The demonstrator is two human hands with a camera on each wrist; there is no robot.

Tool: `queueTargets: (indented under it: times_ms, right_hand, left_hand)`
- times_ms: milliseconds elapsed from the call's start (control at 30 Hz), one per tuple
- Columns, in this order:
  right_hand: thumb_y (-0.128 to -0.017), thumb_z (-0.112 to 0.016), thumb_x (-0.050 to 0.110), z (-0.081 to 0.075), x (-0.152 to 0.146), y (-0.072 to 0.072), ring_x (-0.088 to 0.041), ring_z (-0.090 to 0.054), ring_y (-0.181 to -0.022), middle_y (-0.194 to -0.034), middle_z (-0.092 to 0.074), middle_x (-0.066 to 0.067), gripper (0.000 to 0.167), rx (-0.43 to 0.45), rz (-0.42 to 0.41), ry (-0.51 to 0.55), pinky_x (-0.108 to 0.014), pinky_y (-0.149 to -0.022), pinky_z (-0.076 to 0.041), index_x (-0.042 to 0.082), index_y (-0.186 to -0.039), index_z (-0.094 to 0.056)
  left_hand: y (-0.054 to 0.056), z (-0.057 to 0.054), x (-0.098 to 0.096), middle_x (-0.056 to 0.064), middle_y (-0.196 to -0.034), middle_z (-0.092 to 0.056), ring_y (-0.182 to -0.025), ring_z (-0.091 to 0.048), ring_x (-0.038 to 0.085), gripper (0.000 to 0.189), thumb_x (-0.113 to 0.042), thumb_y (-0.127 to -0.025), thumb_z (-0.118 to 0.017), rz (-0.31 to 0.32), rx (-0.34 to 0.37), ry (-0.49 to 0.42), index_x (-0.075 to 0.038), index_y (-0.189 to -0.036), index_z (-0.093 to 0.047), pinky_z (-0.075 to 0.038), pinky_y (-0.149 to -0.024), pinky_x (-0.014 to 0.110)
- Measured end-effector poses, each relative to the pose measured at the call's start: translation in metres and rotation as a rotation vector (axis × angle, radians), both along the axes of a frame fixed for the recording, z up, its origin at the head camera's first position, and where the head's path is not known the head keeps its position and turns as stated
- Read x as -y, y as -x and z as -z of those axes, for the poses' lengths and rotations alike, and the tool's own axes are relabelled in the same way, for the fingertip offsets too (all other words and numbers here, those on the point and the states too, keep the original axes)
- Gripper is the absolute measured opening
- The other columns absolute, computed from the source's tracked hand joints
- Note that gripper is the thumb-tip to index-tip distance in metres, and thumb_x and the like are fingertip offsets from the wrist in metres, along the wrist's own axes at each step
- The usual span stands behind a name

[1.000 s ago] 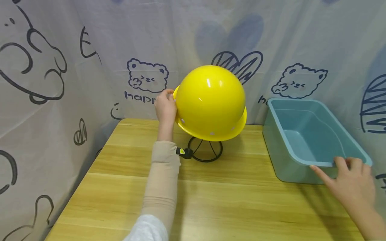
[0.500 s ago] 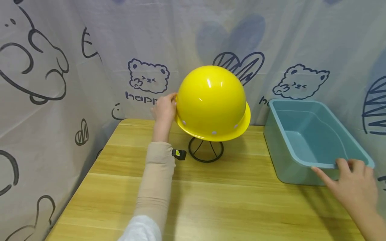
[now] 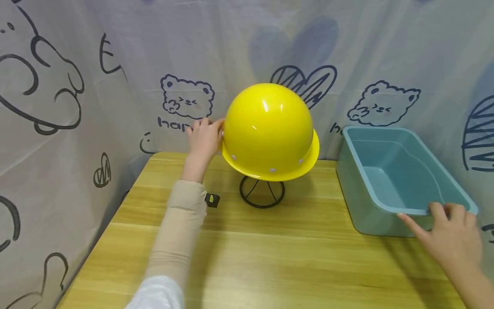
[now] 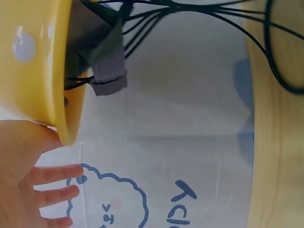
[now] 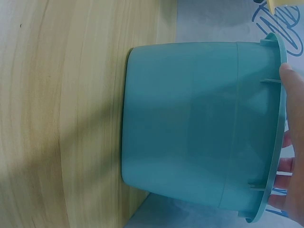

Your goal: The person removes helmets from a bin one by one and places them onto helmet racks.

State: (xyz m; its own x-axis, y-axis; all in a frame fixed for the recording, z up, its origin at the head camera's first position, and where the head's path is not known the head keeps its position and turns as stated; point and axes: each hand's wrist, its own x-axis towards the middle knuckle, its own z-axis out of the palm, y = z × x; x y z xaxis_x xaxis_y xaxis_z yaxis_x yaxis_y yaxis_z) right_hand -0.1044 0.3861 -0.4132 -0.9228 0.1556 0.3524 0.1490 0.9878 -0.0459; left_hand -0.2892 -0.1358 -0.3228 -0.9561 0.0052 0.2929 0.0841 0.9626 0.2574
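A yellow hard hat [image 3: 270, 133] sits dome up on a black wire stand [image 3: 262, 201] at the back of the table. At its left side is my left hand [image 3: 204, 139], touching the brim. In the left wrist view three fingers of that hand [image 4: 21, 175] extend away from the hat, and the thumb side meets the brim. Grey and green straps [image 4: 109, 66] hang inside the hat. My right hand [image 3: 451, 234] grips the near rim of a blue-green plastic bin [image 5: 185, 123], thumb against the outside and fingers over the edge.
The wooden table [image 3: 270, 257] ends at a hanging cloth [image 3: 239, 43] printed with bears and hearts. The bin stands at the table's right back, its inside visible. A black wrist camera [image 3: 212, 200] sits on the left sleeve.
My left hand and forearm have shifted left, and the fingers have spread away from the brim. The hat's brim has turned slightly to the right. My right hand stays on the bin's rim.
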Motion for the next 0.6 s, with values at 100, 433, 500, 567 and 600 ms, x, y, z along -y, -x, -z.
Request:
queueTargets:
  times_ms: [100,433,500,567,600]
  right_hand:
    - [-0.081,-0.057,0.073,-0.001,0.0,0.0,-0.053,-0.036,-0.091,-0.107,-0.036,-0.034,0.083,0.006,0.007,0.0,-0.061,-0.081,-0.032,-0.003,-0.113,-0.043]
    - [-0.081,-0.058,0.072,0.0,0.0,0.0,-0.053,-0.036,-0.091,-0.107,-0.037,-0.034,0.082,-0.033,-0.005,0.022,-0.061,-0.079,-0.032,-0.002,-0.111,-0.044]
    - [-0.08,-0.057,0.074,0.0,-0.001,0.0,-0.054,-0.036,-0.092,-0.107,-0.037,-0.034,0.084,-0.03,-0.003,0.022,-0.061,-0.079,-0.032,-0.003,-0.111,-0.043]
    - [-0.08,-0.057,0.073,0.0,-0.001,0.0,-0.054,-0.037,-0.092,-0.107,-0.038,-0.035,0.083,-0.042,-0.007,0.018,-0.061,-0.08,-0.032,-0.003,-0.111,-0.044]
    - [-0.08,-0.057,0.073,0.001,0.0,0.0,-0.055,-0.037,-0.092,-0.108,-0.038,-0.035,0.083,-0.044,-0.006,0.019,-0.061,-0.08,-0.032,-0.003,-0.111,-0.044]
  left_hand:
    - [-0.001,0.001,0.003,0.014,-0.142,-0.05,-0.134,-0.038,0.04,0.041,-0.036,-0.104,-0.043,0.024,-0.007,0.039,-0.03,-0.145,-0.047,-0.026,-0.11,0.061]
    - [0.015,-0.002,0.009,0.012,-0.162,-0.024,-0.149,-0.017,0.039,0.045,-0.029,-0.105,-0.038,0.175,0.073,0.031,-0.026,-0.151,-0.037,-0.016,-0.116,0.067]
    - [0.021,-0.006,0.011,0.011,-0.162,-0.024,-0.149,-0.016,0.04,0.044,-0.03,-0.106,-0.035,0.194,0.097,-0.001,-0.025,-0.149,-0.04,-0.015,-0.116,0.067]
    - [0.027,-0.01,0.013,0.01,-0.162,-0.023,-0.149,-0.015,0.04,0.043,-0.031,-0.107,-0.032,0.205,0.12,-0.016,-0.026,-0.148,-0.041,-0.014,-0.117,0.067]
    - [0.029,-0.012,0.014,0.01,-0.162,-0.023,-0.149,-0.015,0.04,0.043,-0.032,-0.107,-0.031,0.208,0.128,-0.014,-0.026,-0.148,-0.042,-0.013,-0.117,0.067]
